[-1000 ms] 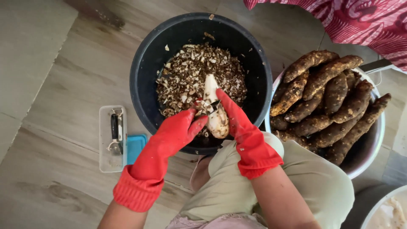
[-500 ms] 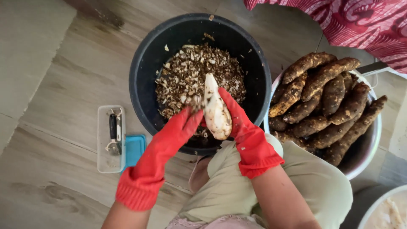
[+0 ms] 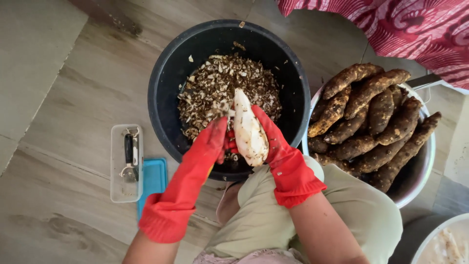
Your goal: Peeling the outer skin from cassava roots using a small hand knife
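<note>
I hold a peeled white root (image 3: 248,131) upright over a black bucket (image 3: 166,98) filled with brown peelings (image 3: 215,83). My right hand (image 3: 276,146), in a red rubber glove, grips the root from its right side. The left hand (image 3: 211,143), also in a red glove, is closed against the root's left side. It seems to hold a small knife that the fingers mostly hide. A scrap of peel sits at its fingertips.
A white basin (image 3: 415,190) heaped with unpeeled brown roots (image 3: 371,117) stands to the right of the bucket. On the wooden floor to the left lie a clear plastic box (image 3: 117,188) with a small tool and a blue lid (image 3: 154,178). Red patterned cloth (image 3: 400,29) lies at the top right.
The root has been turned and raised between my hands and now stands upright with more white flesh showing. My left hand has slid up along its left side.
</note>
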